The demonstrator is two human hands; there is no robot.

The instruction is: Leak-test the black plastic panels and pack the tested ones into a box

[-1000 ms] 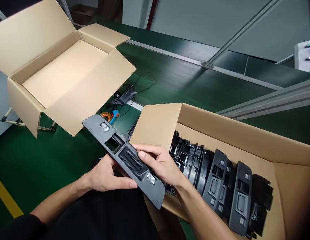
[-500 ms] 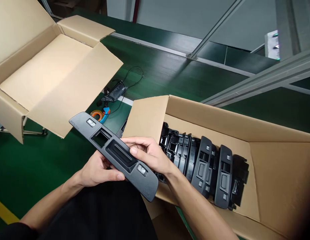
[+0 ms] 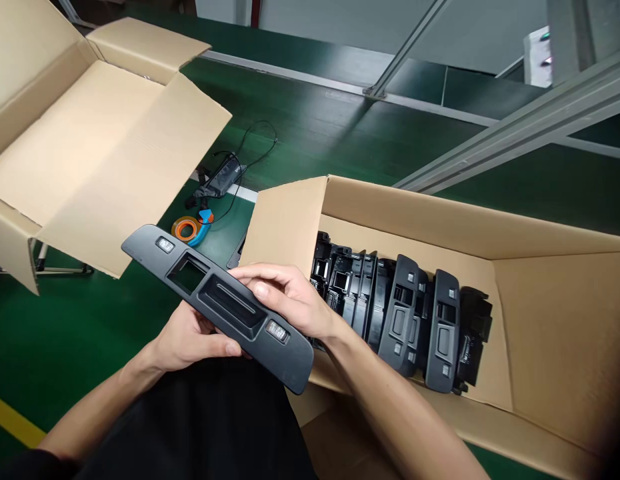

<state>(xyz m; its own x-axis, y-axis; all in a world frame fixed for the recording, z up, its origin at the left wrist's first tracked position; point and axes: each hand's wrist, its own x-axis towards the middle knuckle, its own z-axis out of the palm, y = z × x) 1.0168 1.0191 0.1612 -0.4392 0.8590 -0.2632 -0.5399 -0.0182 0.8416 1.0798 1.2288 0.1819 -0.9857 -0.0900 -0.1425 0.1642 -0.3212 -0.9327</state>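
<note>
A long dark grey plastic trim panel [image 3: 183, 257] lies slantwise across both hands, its face up. It has a square opening, a recessed tray and two small clear lamp windows. My left hand [image 3: 193, 340] grips the lower edge from beneath, thumb along the near side. From the upper edge my right hand [image 3: 290, 300] holds it, with the thumb on the rim beside the recess. Right of my hands, several similar trim panels [image 3: 443, 333] stand in a row inside an open cardboard box [image 3: 550, 320].
Another open cardboard box [image 3: 90, 140] is at the upper left, its flap jutting toward me. Between the boxes are a tape roll [image 3: 186, 230] with a blue-orange part and a black device [image 3: 223, 177] with a cable. A metal frame bar [image 3: 520, 120] crosses the upper right.
The view has shifted slightly, so the boxes appear a little higher and further left. The trim panel, still in both hands, has moved slightly left and tips a bit differently.
</note>
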